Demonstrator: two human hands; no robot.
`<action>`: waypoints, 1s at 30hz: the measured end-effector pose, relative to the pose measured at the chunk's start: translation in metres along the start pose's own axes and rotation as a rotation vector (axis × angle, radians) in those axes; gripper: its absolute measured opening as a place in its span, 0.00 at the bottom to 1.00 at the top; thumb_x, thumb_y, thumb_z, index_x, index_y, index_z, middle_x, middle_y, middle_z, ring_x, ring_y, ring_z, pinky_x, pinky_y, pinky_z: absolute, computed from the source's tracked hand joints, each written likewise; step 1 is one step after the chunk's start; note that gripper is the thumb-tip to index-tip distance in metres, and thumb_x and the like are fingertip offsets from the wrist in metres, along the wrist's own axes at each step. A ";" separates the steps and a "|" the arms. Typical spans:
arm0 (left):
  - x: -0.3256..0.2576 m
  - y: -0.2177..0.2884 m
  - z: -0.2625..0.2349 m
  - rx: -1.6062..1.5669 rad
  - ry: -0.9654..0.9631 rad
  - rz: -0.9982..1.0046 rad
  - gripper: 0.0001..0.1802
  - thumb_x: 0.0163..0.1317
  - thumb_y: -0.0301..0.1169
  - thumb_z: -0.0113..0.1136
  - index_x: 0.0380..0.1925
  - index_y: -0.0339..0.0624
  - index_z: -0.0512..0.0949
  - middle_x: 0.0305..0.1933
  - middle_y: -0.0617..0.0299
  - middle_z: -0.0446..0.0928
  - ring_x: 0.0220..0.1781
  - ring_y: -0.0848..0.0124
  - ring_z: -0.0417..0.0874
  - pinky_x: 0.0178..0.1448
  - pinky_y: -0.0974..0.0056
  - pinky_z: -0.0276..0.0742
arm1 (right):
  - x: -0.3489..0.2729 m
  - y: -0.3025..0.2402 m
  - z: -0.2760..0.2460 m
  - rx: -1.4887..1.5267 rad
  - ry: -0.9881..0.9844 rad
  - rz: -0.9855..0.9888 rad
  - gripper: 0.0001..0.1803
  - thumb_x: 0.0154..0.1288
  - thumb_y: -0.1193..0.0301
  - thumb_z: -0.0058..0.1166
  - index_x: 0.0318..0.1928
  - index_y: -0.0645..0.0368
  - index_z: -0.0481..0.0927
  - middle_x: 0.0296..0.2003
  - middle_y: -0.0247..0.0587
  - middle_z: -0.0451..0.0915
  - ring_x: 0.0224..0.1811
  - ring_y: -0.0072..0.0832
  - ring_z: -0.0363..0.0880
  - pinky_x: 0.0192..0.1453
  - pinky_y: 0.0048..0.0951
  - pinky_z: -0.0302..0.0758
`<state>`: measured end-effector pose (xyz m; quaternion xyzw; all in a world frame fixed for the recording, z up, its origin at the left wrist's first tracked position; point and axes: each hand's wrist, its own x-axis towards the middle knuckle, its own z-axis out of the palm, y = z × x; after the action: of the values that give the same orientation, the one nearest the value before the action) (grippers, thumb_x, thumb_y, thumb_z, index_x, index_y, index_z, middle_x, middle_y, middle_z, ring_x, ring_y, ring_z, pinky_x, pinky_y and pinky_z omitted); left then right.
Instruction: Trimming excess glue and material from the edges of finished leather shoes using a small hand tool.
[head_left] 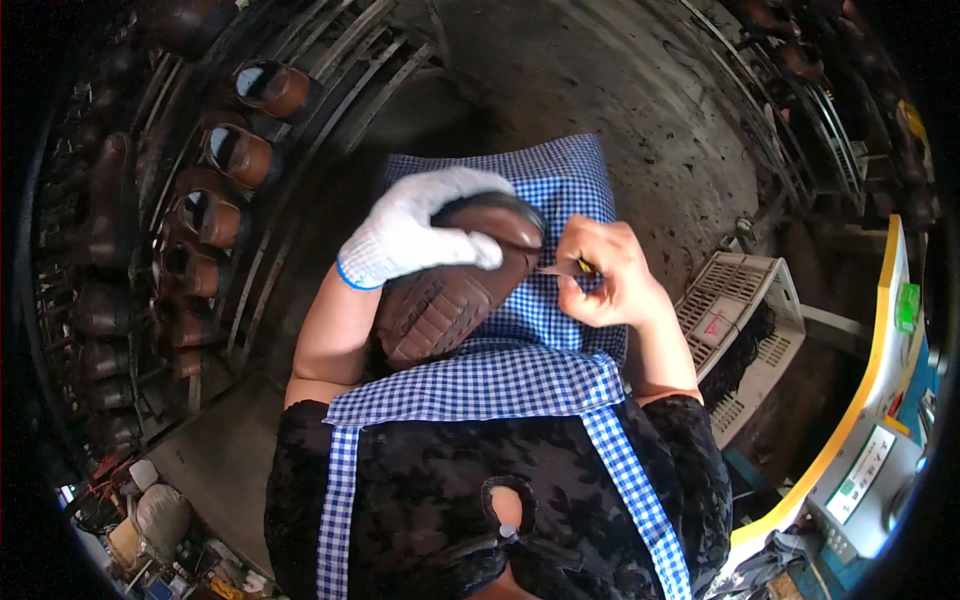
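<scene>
A dark brown shoe (455,300) is held over my lap, its ridged sole turned toward me. My left hand (415,228), in a white knitted glove with a blue cuff, grips it around one end, thumb on the sole side. My bare right hand (608,270) is closed in a pinch on a small thin blade (560,268), with a bit of yellow showing between the fingers. The tip of the blade is at the shoe's right edge; I cannot tell whether it touches. Under the shoe lies a blue checked apron (480,385).
On the left, a rack (262,240) holds several brown shoes (240,152). To the right a tilted beige plastic crate (735,300) contains dark stringy material. Beyond it is a yellow-edged table (868,390). Odds and ends (160,515) lie at lower left. The concrete floor (590,80) is stained.
</scene>
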<state>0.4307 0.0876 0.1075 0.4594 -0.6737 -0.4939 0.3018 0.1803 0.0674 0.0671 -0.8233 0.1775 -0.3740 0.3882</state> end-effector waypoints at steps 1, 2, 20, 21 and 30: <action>-0.002 0.003 -0.008 0.051 0.075 -0.034 0.30 0.43 0.31 0.75 0.48 0.35 0.76 0.45 0.57 0.80 0.47 0.68 0.80 0.55 0.65 0.74 | -0.006 0.002 0.003 0.056 -0.008 0.020 0.08 0.42 0.77 0.54 0.26 0.59 0.71 0.22 0.37 0.70 0.19 0.32 0.71 0.20 0.30 0.66; -0.004 0.003 -0.016 0.006 0.113 -0.053 0.33 0.40 0.32 0.74 0.50 0.36 0.75 0.48 0.55 0.78 0.50 0.65 0.79 0.56 0.62 0.73 | -0.015 0.006 0.004 0.095 -0.029 0.101 0.07 0.43 0.78 0.54 0.27 0.60 0.70 0.23 0.37 0.70 0.22 0.31 0.72 0.25 0.29 0.69; 0.006 -0.069 -0.044 -1.056 0.915 -0.119 0.28 0.64 0.45 0.56 0.59 0.38 0.68 0.57 0.53 0.74 0.56 0.60 0.76 0.62 0.54 0.71 | -0.034 0.029 0.045 0.016 0.149 0.369 0.53 0.42 0.59 0.75 0.68 0.55 0.60 0.54 0.45 0.77 0.17 0.10 0.64 0.19 0.16 0.66; 0.002 -0.091 -0.048 -1.198 0.863 -0.115 0.28 0.66 0.46 0.54 0.58 0.39 0.69 0.57 0.52 0.74 0.57 0.58 0.75 0.62 0.51 0.71 | -0.028 0.025 0.041 0.036 0.083 0.464 0.53 0.41 0.59 0.75 0.68 0.56 0.60 0.55 0.46 0.76 0.20 0.15 0.70 0.22 0.18 0.68; -0.006 -0.108 -0.044 -1.104 0.814 -0.102 0.27 0.67 0.46 0.51 0.59 0.40 0.68 0.60 0.53 0.72 0.60 0.60 0.73 0.66 0.55 0.67 | -0.018 0.045 0.043 0.860 0.409 0.701 0.43 0.48 0.63 0.70 0.63 0.58 0.64 0.38 0.30 0.76 0.23 0.14 0.71 0.24 0.14 0.69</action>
<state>0.5054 0.0661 0.0204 0.4184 -0.1340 -0.5666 0.6971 0.2008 0.0708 0.0055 -0.3954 0.3427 -0.4130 0.7454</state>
